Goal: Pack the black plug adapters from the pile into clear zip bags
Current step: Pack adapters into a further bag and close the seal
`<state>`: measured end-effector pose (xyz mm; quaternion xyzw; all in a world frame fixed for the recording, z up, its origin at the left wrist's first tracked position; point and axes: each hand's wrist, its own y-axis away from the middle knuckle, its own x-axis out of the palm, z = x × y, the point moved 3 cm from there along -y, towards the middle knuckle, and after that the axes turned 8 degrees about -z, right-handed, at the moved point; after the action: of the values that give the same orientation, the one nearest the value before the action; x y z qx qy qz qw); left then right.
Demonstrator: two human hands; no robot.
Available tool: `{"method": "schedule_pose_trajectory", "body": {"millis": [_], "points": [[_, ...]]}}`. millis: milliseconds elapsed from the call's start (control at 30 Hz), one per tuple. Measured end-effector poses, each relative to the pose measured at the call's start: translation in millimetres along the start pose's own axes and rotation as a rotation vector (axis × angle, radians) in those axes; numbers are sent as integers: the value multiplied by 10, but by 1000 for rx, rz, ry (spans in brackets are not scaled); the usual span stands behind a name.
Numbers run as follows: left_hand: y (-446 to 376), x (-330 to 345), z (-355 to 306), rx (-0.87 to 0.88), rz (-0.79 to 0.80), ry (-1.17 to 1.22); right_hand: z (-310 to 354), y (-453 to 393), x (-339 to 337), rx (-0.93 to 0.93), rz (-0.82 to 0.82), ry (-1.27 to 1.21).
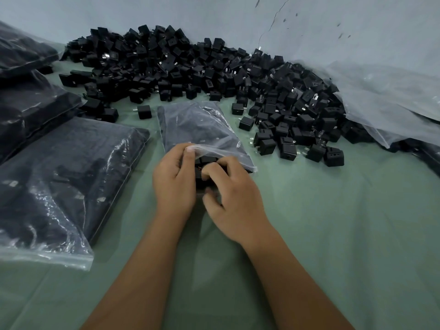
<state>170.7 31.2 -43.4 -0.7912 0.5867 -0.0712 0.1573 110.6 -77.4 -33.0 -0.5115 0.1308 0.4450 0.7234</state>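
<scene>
Left hand (175,181) pinches the top lip of the open zip bag (202,129) and lifts the mouth; thumb on top of the plastic. Right hand (228,186) is curled round black adapters (202,173) right at that mouth, pushing them in, I judge; motion blur on the fingers, so I can't count how many it grips. Both hands sit on the green cloth (333,234), close to me.

Bag in hand lies flat, mouth toward me, already dark with adapters most of its length. I'd call it nearly full, seal not yet pressed.

Left of it, a filled bag (66,177) lies with its zip strip toward me, looks closed. Two more filled bags (31,108) are stacked beyond it at the left edge.

Farther back, the pile (214,75) of loose adapters spreads wide against the pale wall (214,15), with strays just beside the working bag. Crumpled clear plastic (392,103) drapes over the pile's right end.

Progress as I read it: several bags done, one in filling, hundreds of adapters left. Far from finished.
</scene>
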Motion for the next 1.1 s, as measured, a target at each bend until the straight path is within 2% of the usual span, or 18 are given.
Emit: {"method": "schedule_pose_trajectory", "body": {"millis": [100,233,500,733,833,967,1100], "points": [[7,6,-12,43,-9,15,-57,-9,0,11,29,170],[17,2,-22,128,-7,-6,-63,-10,48,26,118,265],[21,0,-44,165,-22,-19,2,33,67,74,73,378],[60,11,-136,358,-20,-99,-17,-171,167,93,210,292],[65,17,-145,394,9,-118,-116,-336,208,174,261,248],[65,34,-137,405,55,-136,-192,-555,283,215,367,482],[58,39,-122,380,55,-144,-75,-466,342,156,430,530]]}}
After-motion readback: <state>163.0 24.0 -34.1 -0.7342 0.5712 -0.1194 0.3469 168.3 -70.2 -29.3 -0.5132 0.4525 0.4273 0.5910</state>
